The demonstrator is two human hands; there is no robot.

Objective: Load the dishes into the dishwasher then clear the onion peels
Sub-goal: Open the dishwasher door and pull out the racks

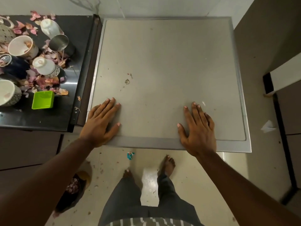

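Observation:
The dishwasher's flat grey top fills the middle of the view. My left hand and my right hand both lie flat on it near its front edge, fingers straight, holding nothing. On the black counter to the left stand several white mugs, a steel tumbler, a dark cup and a green square container. Pink and brown onion peels lie scattered among them.
A woven basket sits at the counter's far left. On the tiled floor below lie a small blue wrapper, crumbs, and a bin holding peels. My bare feet stand by the dishwasher's front. Brown cabinets stand to the right.

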